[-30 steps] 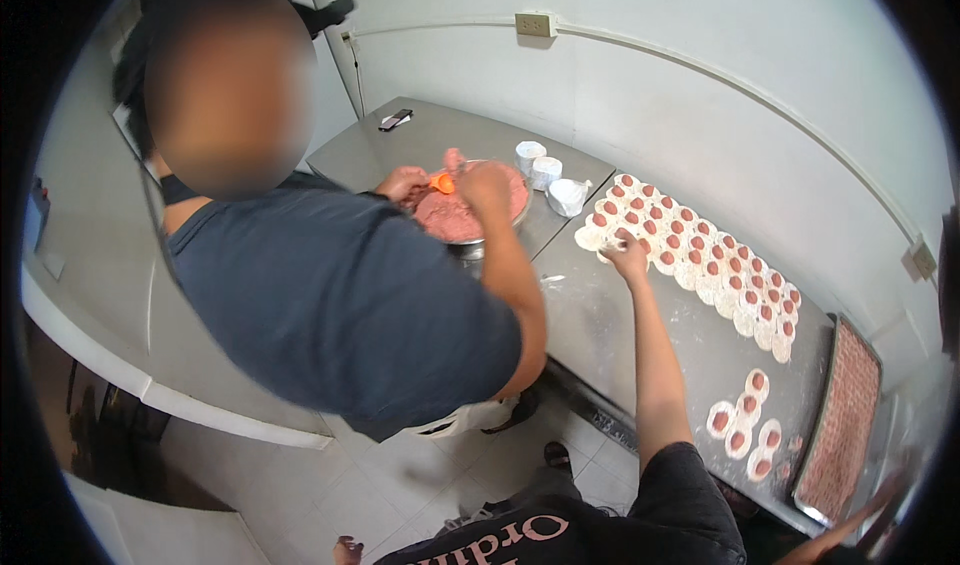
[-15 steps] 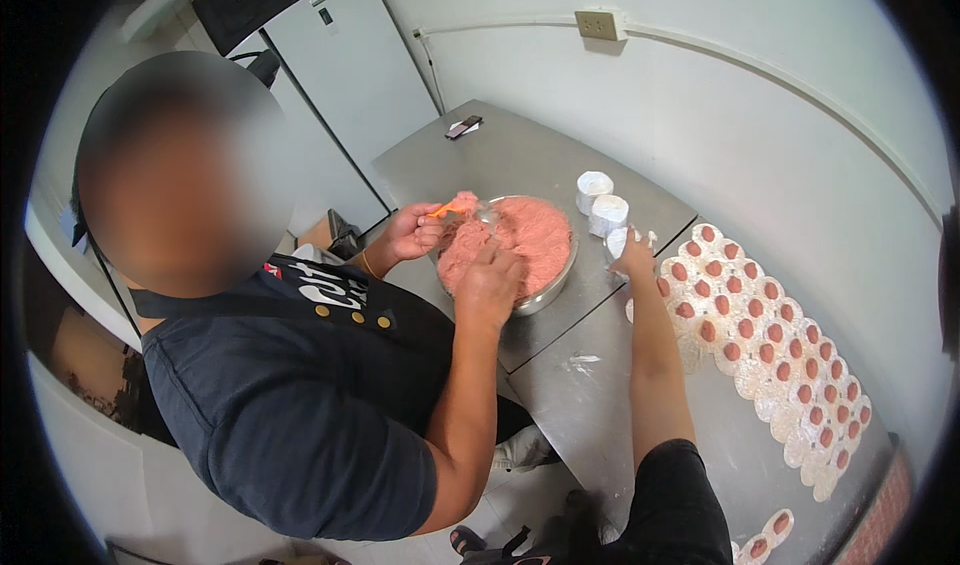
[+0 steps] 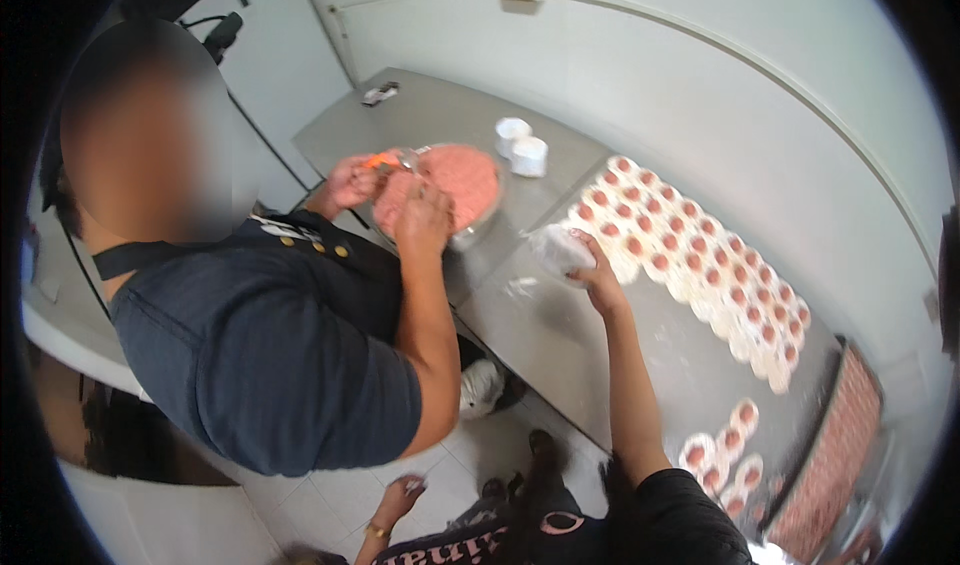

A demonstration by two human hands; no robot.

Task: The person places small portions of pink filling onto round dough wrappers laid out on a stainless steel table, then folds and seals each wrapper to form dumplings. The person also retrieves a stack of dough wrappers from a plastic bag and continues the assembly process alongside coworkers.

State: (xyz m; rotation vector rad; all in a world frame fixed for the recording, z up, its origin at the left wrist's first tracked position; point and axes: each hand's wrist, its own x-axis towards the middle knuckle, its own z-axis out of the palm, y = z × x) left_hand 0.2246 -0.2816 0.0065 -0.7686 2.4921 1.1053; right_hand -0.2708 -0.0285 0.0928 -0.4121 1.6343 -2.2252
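My right hand [image 3: 594,267] is closed around a stack of round white wrappers [image 3: 560,251], lifted over the metal table. It is somewhat blurred and looks bagged in thin plastic. Low in view hangs my left hand [image 3: 400,497], fingers curled in; whatever they hold, if anything, cannot be made out. Two more white wrapper stacks [image 3: 528,157] stand farther back. Along the wall side lie overlapping rows of round wrappers [image 3: 694,261], each with a dab of pink minced meat. A smaller group of filled wrappers [image 3: 720,455] lies nearer me.
At my left, a co-worker [image 3: 270,355] works over a metal bowl of pink minced meat [image 3: 462,180] with an orange-handled tool [image 3: 384,160]. A tray covered with pink pieces [image 3: 830,455] stands at the right end of the steel table [image 3: 570,350]. A phone-like object [image 3: 380,94] lies at the far corner.
My right hand has taken one white wrapper stack from beside the other two and brought it nearer. My left hand has come into view. The whole view has shifted.
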